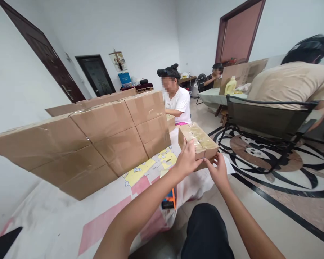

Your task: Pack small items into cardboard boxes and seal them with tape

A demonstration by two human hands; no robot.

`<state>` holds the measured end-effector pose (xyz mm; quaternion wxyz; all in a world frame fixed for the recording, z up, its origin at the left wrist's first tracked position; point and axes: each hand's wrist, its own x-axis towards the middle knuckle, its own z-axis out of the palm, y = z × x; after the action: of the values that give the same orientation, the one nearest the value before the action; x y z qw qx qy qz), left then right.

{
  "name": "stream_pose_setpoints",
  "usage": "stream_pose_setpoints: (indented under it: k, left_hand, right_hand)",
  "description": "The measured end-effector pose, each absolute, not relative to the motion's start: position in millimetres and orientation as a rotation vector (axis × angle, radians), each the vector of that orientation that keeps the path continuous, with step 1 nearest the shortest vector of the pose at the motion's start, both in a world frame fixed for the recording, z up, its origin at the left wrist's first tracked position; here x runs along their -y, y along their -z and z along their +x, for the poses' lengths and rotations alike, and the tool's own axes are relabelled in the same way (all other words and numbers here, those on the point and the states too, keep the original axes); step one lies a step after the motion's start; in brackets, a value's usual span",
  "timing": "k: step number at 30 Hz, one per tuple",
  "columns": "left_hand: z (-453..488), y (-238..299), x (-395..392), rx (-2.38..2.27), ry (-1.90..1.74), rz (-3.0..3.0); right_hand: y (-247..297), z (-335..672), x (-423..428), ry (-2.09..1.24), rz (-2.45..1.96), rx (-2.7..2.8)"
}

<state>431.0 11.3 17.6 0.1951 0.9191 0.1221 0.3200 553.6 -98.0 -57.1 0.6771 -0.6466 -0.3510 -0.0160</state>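
A small cardboard box (198, 141) sealed with clear tape is held up in front of me, above the table's right edge. My left hand (187, 158) grips its near left side, fingers wrapped over the top edge. My right hand (218, 169) holds it from underneath at the near right corner, fingers curled against the bottom.
A stack of taped cardboard boxes (97, 140) fills the table's left. The table (51, 219) carries a white, pink and yellow cloth. An orange tool (169, 199) lies at its edge. One person (175, 99) sits behind the boxes, another (294, 82) bends over a black chair (264, 117) at right.
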Motion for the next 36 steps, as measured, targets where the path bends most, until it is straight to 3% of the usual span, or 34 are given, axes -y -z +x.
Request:
stream_pose_setpoints:
  k: [5,10,13,18,24,31,33,36]
  left_hand:
    - [472.5,2.8,-56.3,-0.514,-0.641,2.655]
    - [478.1,-5.9,-94.5,-0.623,-0.661,2.589]
    - [411.7,-0.6,-107.2,-0.671,-0.728,2.506]
    - [197.1,38.6,-110.4,-0.893,-0.728,2.395]
    - [9.6,72.7,-127.4,-1.142,-0.69,2.183]
    - [-51.6,113.2,-159.0,-1.179,-0.82,1.857]
    - [-53.3,119.7,-161.7,-1.15,-0.81,1.814]
    - [-52.0,123.0,-164.7,-1.127,-0.757,1.802]
  right_hand:
    - [94.5,596.5,53.6,-0.042,-1.51,0.885]
    - [79.6,625.5,-6.6,-0.011,-1.731,0.973]
    - [59.8,629.3,-20.8,0.042,-1.903,0.909]
    - [22.8,582.0,-26.3,0.115,-1.982,1.071]
    - [-27.8,383.6,-98.5,-0.143,-1.722,1.821]
    - [-55.8,64.9,-169.8,-0.29,-1.112,2.493]
    - [-64.1,0.5,-202.2,-0.395,-1.202,2.491]
    - [-77.2,-63.2,-261.8,-0.617,-1.769,2.187]
